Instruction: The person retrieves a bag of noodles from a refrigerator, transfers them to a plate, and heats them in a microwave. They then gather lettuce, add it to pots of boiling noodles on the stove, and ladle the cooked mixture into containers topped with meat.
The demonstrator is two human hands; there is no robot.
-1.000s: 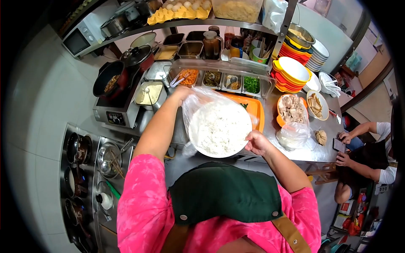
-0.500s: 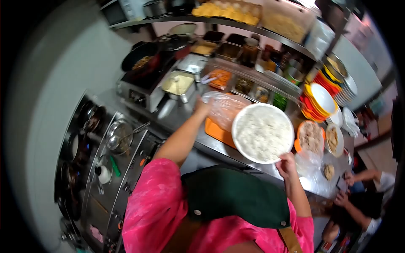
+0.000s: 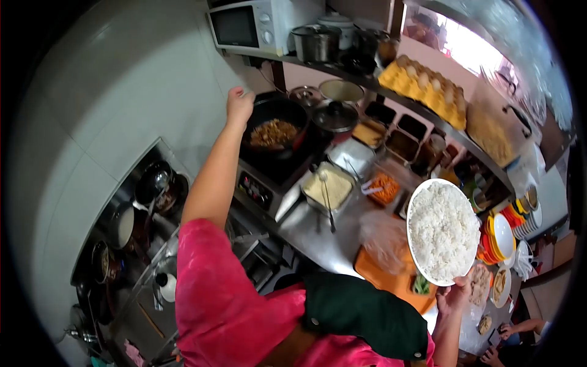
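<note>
My right hand (image 3: 451, 298) grips the lower rim of a round white bowl (image 3: 411, 235), held tilted above the counter. Cooked white rice (image 3: 443, 229) fills it. My left arm stretches far forward, and my left hand (image 3: 239, 106) is closed at the left rim of a dark pan (image 3: 292, 110). Whatever its fingers hold is hidden; a small pale patch shows at the fingertips. Browned chopped food (image 3: 273, 133) lies in that pan, which stands on a cooktop (image 3: 255, 191). Beneath the bowl are an orange cutting board (image 3: 373, 269), a clear plastic bag (image 3: 385, 238) and a green vegetable piece (image 3: 420, 285).
A metal tray of pale yellow food (image 3: 327, 189) with a spoon and a tub of shredded carrot (image 3: 384, 187) stand mid-counter. A lidded pot (image 3: 335, 116) sits beside the pan. Overhead, a shelf bears a microwave (image 3: 244, 25) and egg trays (image 3: 422, 92). Another person's hands (image 3: 506, 331) show lower right.
My left hand has moved from the plastic bag forward and left to the pan, and has closed. The view has swung left. The rice bowl stays in my right hand, now tilted more.
</note>
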